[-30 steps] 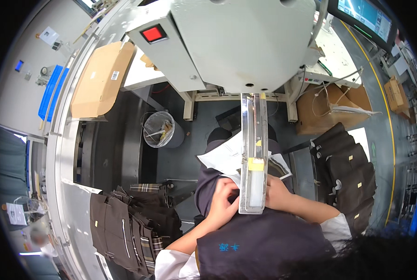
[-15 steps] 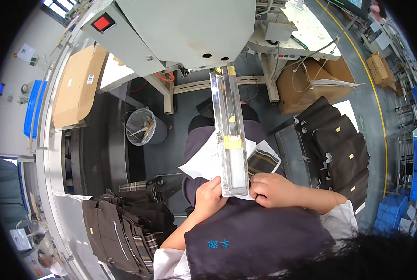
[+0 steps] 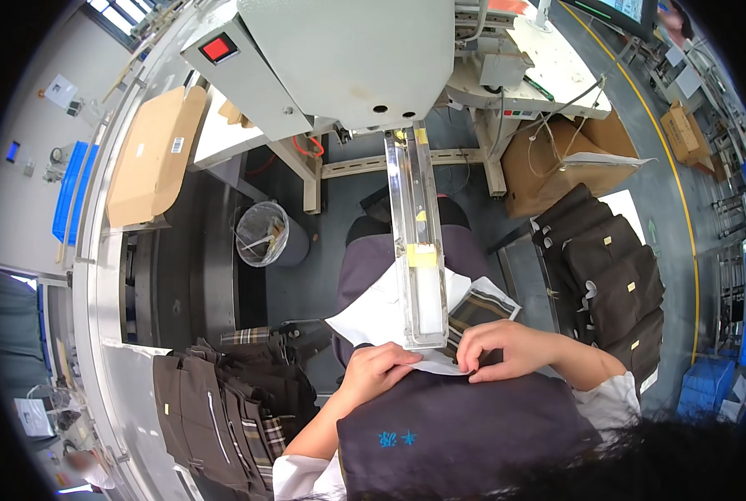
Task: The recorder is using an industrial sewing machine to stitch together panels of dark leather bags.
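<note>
A white piece of cloth (image 3: 360, 305) lies across my lap beneath the long, narrow machine arm (image 3: 425, 309). To the right of that arm shows a brown plaid patch (image 3: 480, 307) bordered in white. My left hand (image 3: 377, 370) has its fingers closed on the cloth's near edge, just in front of the arm's tip. On the other side of the tip, my right hand (image 3: 509, 347) pinches the same edge between thumb and fingers. The cloth's middle is hidden under the arm.
Above stands a grey machine head (image 3: 348, 58) with a red switch. Dark garments are stacked at left (image 3: 214, 417) and right (image 3: 611, 267). A lined waste bin (image 3: 273, 238) stands on the floor; cardboard boxes (image 3: 556, 167) are behind.
Both hands have drawn back toward me from beside the arm's tip, bringing the cloth's near edge out past it. My right hand has raised its knuckles; the view has shifted slightly.
</note>
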Tool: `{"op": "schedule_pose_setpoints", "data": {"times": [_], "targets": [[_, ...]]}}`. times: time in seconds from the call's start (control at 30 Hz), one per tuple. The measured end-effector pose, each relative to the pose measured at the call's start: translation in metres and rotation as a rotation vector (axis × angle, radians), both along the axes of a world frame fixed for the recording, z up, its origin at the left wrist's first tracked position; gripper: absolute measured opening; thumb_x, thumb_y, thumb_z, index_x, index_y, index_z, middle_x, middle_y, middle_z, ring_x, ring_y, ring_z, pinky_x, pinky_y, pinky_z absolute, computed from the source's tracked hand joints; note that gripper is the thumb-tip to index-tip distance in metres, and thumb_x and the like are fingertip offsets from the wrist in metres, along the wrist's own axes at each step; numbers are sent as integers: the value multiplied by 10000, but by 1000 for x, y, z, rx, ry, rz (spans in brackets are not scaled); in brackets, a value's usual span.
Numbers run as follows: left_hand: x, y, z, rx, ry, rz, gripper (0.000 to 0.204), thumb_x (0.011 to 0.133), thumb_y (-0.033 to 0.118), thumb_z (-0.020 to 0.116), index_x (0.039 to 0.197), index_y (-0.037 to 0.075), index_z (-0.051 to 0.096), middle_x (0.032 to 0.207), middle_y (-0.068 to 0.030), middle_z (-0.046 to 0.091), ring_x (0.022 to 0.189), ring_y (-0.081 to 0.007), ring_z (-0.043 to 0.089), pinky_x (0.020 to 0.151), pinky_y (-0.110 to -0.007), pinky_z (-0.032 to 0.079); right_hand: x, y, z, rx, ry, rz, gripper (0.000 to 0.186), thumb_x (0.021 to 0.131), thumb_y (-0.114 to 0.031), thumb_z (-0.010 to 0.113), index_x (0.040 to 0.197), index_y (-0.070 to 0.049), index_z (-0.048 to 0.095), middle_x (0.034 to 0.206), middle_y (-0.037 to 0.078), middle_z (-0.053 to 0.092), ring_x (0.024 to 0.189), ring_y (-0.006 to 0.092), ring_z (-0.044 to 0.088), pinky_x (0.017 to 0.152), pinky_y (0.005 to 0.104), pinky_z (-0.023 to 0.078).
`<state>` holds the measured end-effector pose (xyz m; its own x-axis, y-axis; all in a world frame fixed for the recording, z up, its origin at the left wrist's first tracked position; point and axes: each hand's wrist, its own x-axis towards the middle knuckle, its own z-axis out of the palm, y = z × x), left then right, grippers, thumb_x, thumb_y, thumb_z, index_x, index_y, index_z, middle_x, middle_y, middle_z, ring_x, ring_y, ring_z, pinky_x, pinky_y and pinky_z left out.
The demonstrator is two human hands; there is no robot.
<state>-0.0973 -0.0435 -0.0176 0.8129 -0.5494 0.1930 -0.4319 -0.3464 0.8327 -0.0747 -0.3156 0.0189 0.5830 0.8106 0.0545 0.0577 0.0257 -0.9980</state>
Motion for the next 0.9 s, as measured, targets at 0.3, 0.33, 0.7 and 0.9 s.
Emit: {"op": "schedule_pose_setpoints", "data": {"times": [0.3, 0.33, 0.7, 0.9], "targets": [[-8, 0, 9, -104, 203, 101, 116, 732, 12, 732, 830, 28, 672, 808, -70, 679, 723, -207, 672, 635, -288, 521, 1, 11, -23, 311, 604, 137, 179, 808, 8, 677, 814, -48, 507, 968, 39, 525, 864, 109, 490, 766, 247, 424], [-8, 0, 10, -114, 251, 106, 106, 744, 11, 726, 836, 20, 673, 809, -74, 679, 723, -202, 671, 640, -287, 517, 0, 11, -27, 336, 657, 129, 158, 819, -6, 670, 823, -47, 517, 978, 33, 523, 861, 93, 476, 752, 238, 417], [14, -18, 79, -55, 126, 352, 46, 836, 14, 655, 868, -13, 637, 714, -74, 626, 655, -126, 627, 584, -246, 506, 55, 15, 33, -178, 111, -642, 73, 866, -41, 607, 851, -29, 537, 803, -14, 565, 690, 20, 497, 611, 193, 414], [49, -26, 72, -141, 580, 321, 136, 901, 114, 606, 843, 5, 549, 671, -10, 584, 607, -35, 518, 539, -222, 434, 109, 22, 43, -420, -194, -678, 154, 823, -132, 679, 785, -17, 583, 612, -32, 544, 535, 24, 470, 481, 218, 379]]}}
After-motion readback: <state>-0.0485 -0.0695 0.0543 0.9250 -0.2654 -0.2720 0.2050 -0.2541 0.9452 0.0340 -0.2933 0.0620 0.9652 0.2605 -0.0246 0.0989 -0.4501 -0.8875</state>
